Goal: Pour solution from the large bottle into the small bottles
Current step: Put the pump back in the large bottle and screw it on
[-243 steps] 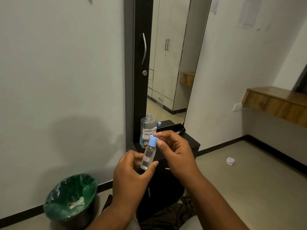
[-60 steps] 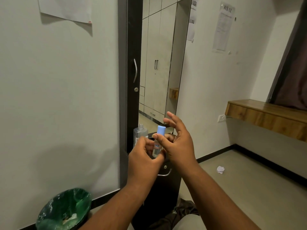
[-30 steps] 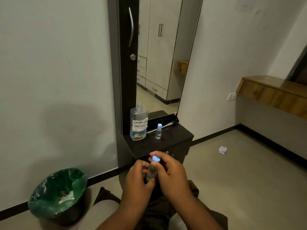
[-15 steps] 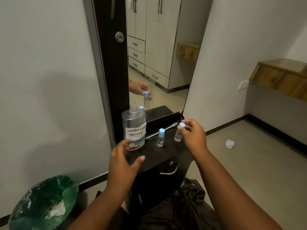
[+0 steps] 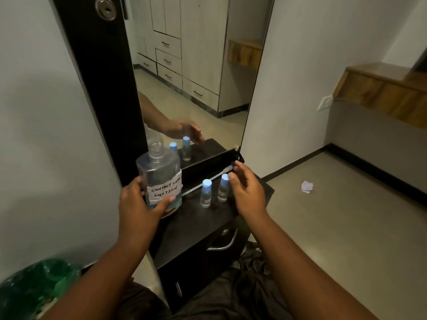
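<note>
Worktop point(image 5: 208, 225): dark cabinet top below a mirror point(image 5: 196, 77).
Large bottle point(image 5: 160, 179): uncapped, upright at worktop's left, labelled "CONTACT LENS SOLUTION".
Left hand point(image 5: 138, 204): grip wrapped round large bottle's lower body.
Right hand point(image 5: 248, 192): grip loose, fingers spread, apparently clear of the nearer vial.
Small bottles point(image 5: 206, 193) point(image 5: 223, 187): blue-capped, upright, side by side.
</note>
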